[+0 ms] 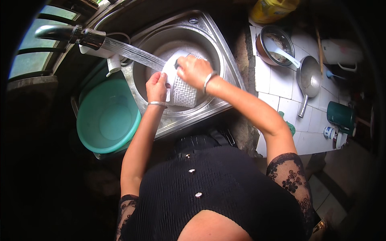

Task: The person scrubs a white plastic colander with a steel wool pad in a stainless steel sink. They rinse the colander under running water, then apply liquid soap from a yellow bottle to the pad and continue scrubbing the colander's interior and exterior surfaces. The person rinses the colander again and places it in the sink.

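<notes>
Over the round basin of a stainless steel sink (164, 118), a white plastic container with a bumpy, woven-look side (185, 94) is tilted on its side. My left hand (156, 87) grips its rim, thumb on top. Against the container's smooth white face, my right hand (194, 70) is closed on a small dark thing, mostly hidden by the fingers; it may be a scrubber. Water streams in thin jets from the chrome faucet (93, 38) onto the container's left edge.
A green plastic basin (113, 120) stands left of the sink. On the white-tiled counter (280, 81) at right are a pot (263, 54) with a white ladle across it, a metal wok-shaped ladle (310, 79), a dark green container (340, 116) and a patterned cup (329, 132).
</notes>
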Demonstrator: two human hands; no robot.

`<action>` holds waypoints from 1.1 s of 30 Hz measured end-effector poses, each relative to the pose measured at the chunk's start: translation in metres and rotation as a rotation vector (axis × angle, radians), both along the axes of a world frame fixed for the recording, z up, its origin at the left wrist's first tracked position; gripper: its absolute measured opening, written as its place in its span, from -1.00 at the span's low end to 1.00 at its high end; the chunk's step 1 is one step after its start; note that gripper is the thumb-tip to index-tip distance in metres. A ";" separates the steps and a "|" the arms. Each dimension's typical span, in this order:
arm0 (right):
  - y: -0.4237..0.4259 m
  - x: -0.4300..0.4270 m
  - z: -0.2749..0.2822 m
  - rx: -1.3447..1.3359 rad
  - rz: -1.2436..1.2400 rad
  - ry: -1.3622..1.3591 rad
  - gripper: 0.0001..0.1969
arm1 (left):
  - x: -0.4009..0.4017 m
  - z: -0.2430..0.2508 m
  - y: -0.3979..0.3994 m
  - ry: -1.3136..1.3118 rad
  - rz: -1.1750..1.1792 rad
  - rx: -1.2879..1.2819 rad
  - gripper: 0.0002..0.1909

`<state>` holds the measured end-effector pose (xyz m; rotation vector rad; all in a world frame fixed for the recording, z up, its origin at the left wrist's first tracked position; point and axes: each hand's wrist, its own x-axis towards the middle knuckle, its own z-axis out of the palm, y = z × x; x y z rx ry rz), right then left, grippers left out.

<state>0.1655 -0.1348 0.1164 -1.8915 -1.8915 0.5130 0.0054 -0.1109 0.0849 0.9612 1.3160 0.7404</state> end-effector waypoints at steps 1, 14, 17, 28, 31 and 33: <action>-0.016 -0.012 0.008 0.012 0.023 -0.026 -0.79 | 0.003 0.003 0.000 0.000 0.040 -0.049 -0.86; -0.002 0.006 0.016 0.343 -0.129 -0.018 -0.78 | 0.008 0.003 0.029 -0.284 0.280 -0.245 -0.83; 0.028 0.005 0.002 0.393 -0.197 -0.124 -0.80 | 0.027 0.013 0.022 -0.432 0.299 -0.266 -0.83; -0.061 0.011 -0.019 0.322 -0.173 0.036 -0.81 | 0.029 0.011 0.020 -0.397 0.274 -0.257 -0.84; -0.022 0.014 0.002 0.463 -0.334 0.094 -0.81 | 0.026 0.014 0.018 -0.380 0.201 -0.281 -0.83; 0.007 0.010 0.013 0.406 -0.249 -0.018 -0.82 | 0.031 0.016 0.010 -0.392 0.138 -0.288 -0.83</action>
